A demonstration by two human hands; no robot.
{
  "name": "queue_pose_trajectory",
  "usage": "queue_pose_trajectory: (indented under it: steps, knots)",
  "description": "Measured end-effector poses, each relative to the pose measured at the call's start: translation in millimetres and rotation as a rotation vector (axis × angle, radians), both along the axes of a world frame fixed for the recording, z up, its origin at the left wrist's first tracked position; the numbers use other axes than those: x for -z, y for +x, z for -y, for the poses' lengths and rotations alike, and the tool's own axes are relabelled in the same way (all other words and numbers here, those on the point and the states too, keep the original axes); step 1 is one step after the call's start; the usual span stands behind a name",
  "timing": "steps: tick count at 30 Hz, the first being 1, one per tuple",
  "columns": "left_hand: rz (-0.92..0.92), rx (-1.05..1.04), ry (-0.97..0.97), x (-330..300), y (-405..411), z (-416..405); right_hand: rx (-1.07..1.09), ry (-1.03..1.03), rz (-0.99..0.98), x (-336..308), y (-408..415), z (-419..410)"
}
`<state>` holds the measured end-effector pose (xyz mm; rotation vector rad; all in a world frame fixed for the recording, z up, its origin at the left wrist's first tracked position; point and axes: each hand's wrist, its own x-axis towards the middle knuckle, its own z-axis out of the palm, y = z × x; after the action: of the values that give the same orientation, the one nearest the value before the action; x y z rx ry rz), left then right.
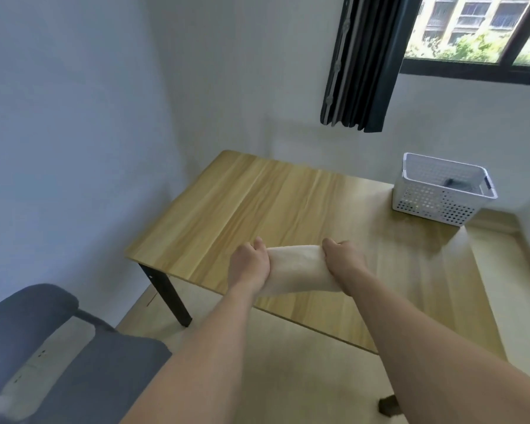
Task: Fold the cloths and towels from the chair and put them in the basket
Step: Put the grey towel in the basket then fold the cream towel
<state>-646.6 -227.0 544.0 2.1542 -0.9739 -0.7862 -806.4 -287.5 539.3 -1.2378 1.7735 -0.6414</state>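
White walls close off the far side of a wooden table [257, 203], with a dark curtain [361, 62] hanging beside a window [478, 29] at the upper right. Most of the tabletop is bare wood: the whole left half and the far middle lie open, and the near edge runs diagonally from the black leg [172, 298] at the left down toward the right, under the right forearm. A white perforated basket [438, 200] stands at the table's far right corner, close to the edge, well apart from the hands; something dark lies inside it, too blurred to name.

Both hands hold one cream towel [300, 267] above the near part of the table. The left hand [251, 264] grips its left end, thumb and fingers curled round the top edge. The right hand [346, 258] grips the right end in the same way, fingers closed over the cloth. The towel spans the short gap between the two hands and hangs down below them toward the near edge of the table; whether it touches the wood I cannot tell.

At the lower left a dark grey chair [74, 356] stands beside the table, with a pale cloth [34, 371] lying on its seat.
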Motion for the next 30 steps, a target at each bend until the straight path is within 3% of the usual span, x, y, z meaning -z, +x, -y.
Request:
queue_pose_trajectory:
  steps: [10, 17, 30]
  knots:
    - [-0.015, -0.023, -0.015, 5.6, -135.7, 108.6, -0.043, -0.093, -0.130, -13.4, -135.6, 117.1]
    - [-0.018, -0.138, -0.057, -12.1, -242.4, 182.2, -0.168, -0.106, -0.084, -26.5, -233.6, 205.6]
    - [-0.213, -0.366, -0.076, 7.4, -366.6, 284.5, -0.399, -0.121, -0.198, -21.3, -335.8, 342.3]
